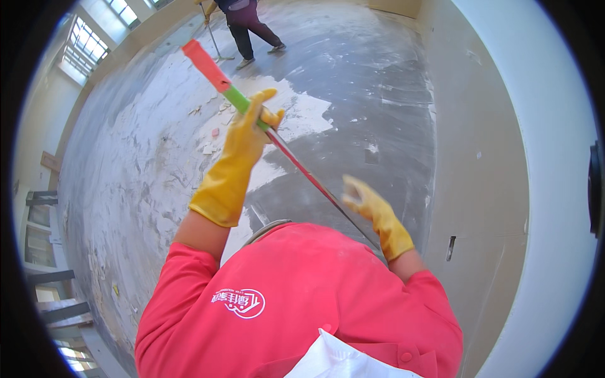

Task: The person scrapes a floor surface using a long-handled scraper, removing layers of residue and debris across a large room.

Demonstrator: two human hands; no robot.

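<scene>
My left hand [255, 118], in a yellow rubber glove, grips a long pole [307, 175] at its upper part, with the thumb or a finger raised. The pole has a red and green grip section [208, 66] and a red-striped shaft that slants down to the right, past my waist. Its far end is hidden behind my body. My right hand [361, 198], also in a yellow rubber glove, is beside the lower shaft, fingers apart and slightly blurred; no hold on the shaft shows.
A co-worker [246, 23] stands at the top with a long-handled tool [212, 35]. White powder and broken pieces [208, 149] lie on the grey floor [378, 118]. A wall [477, 141] runs along the right; frames or benches [52, 279] stand at the left below windows.
</scene>
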